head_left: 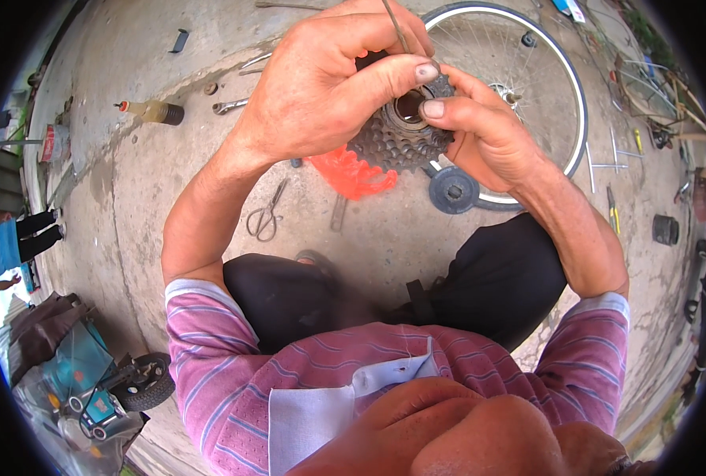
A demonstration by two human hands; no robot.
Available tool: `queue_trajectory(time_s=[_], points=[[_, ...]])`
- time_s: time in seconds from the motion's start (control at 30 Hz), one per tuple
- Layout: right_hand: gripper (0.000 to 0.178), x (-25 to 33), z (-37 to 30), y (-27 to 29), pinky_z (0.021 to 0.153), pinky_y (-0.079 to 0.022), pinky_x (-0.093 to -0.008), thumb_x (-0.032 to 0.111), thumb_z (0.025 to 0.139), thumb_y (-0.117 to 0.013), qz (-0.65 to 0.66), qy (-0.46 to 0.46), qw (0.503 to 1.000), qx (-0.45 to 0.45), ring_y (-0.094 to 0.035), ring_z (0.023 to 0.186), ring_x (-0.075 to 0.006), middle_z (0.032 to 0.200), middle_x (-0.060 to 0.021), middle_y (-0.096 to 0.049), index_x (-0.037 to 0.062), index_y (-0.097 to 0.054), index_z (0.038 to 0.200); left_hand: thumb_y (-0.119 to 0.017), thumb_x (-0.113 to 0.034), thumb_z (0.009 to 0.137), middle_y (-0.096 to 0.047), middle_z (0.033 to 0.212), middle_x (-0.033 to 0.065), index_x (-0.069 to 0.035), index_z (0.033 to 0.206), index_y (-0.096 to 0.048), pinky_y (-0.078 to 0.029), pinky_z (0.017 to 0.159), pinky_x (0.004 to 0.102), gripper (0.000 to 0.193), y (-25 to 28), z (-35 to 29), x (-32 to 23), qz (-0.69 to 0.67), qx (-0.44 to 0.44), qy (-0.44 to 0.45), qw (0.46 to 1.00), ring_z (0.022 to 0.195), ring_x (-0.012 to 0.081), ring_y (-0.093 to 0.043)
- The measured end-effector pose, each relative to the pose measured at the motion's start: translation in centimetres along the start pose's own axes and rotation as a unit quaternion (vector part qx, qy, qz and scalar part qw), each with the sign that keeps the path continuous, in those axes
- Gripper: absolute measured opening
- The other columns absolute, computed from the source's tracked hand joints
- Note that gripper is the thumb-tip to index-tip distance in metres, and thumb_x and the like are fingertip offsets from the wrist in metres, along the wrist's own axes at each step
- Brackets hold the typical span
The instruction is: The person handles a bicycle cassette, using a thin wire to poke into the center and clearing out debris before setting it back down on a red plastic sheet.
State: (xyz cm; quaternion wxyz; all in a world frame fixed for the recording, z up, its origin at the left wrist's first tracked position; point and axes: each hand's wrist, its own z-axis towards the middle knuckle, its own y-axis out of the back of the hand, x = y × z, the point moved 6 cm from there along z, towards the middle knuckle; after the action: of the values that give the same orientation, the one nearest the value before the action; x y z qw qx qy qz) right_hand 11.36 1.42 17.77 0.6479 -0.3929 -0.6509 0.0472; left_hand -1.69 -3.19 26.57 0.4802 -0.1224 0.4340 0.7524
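Up close in front of me is a dark, greasy bicycle freewheel [393, 144] with stacked toothed sprockets and a round central hole. My right hand [492, 135] is closed on its right side, the thumb at the rim of the hole. From the left my left hand [309, 87] reaches over it, with a thin metal rod [397, 27] pinched between thumb and forefinger. The rod's lower end is hidden by the thumb, so I cannot tell whether it touches the freewheel. Below the freewheel lies a crumpled red plastic bag [351, 176].
A spoked wheel [581, 103] lies beyond my right hand, a black disc [454, 190] at its near edge. Scissors [266, 214], a wrench [230, 105] and an oil bottle [155, 112] are on the concrete to the left. Pliers [613, 210] lie right. A person [2, 246] stands far left.
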Motion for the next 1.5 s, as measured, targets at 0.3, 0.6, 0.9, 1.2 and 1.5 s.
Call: queue_trajectory(time_s=[0.3,0.6,0.9,1.2,1.5], points=[[0.057,-0.1,0.1,1.1,0.102,-0.047,-0.0383,0.009,0.087,-0.062,-0.028,0.018,0.999,-0.015,-0.060,0.116,-0.0200,0.127,-0.0129,-0.061,-0.0024,-0.041,0.139,-0.056,-0.017,0.100,-0.068,0.101,0.0125,0.003,0.111,-0.062,-0.052,0.087,0.0335,0.024,2.3,-2.3,4.9,-0.253,-0.154,0.236,0.926,0.091,0.0202,-0.064],[0.041,0.1,0.5,1.1,0.101,-0.049,-0.0372,0.017,0.098,-0.055,0.020,0.025,0.999,0.024,-0.061,0.114,-0.0177,0.123,-0.0102,-0.063,-0.0008,-0.047,0.134,-0.050,-0.022,0.102,-0.066,0.094,0.0027,-0.002,0.118,-0.066,-0.052,0.076,0.0278,0.030,-0.6,-5.5,6.6,-0.147,-0.073,0.358,0.919,0.085,0.0096,-0.060],[0.033,-0.1,1.1,1.6,0.095,-0.053,-0.0360,0.015,0.097,-0.061,0.021,0.067,0.997,-0.034,-0.066,0.104,-0.0189,0.114,-0.0122,-0.068,-0.0043,-0.056,0.123,-0.051,-0.023,0.102,-0.071,0.092,0.0082,0.000,0.116,-0.067,-0.051,0.079,0.0291,0.031,-1.3,-5.3,6.6,-0.018,-0.128,0.274,0.953,0.086,0.0126,-0.063],[0.033,-0.1,1.4,2.0,0.096,-0.053,-0.0363,0.019,0.099,-0.061,0.034,0.085,0.995,-0.030,-0.064,0.107,-0.0172,0.116,-0.0105,-0.067,-0.0018,-0.056,0.123,-0.048,-0.019,0.105,-0.071,0.103,0.0057,0.002,0.119,-0.066,-0.050,0.088,0.0255,0.031,-2.1,-4.7,8.9,-0.095,-0.118,0.279,0.948,0.095,0.0104,-0.064],[0.041,0.2,1.4,1.4,0.099,-0.051,-0.0398,0.031,0.105,-0.047,0.095,0.068,0.993,-0.005,-0.064,0.111,-0.0201,0.119,-0.0116,-0.066,-0.0013,-0.054,0.128,-0.048,-0.019,0.105,-0.070,0.103,0.0053,0.003,0.122,-0.065,-0.050,0.088,0.0260,0.033,-1.1,-4.8,9.1,-0.118,-0.082,0.296,0.944,0.095,0.0115,-0.064]])
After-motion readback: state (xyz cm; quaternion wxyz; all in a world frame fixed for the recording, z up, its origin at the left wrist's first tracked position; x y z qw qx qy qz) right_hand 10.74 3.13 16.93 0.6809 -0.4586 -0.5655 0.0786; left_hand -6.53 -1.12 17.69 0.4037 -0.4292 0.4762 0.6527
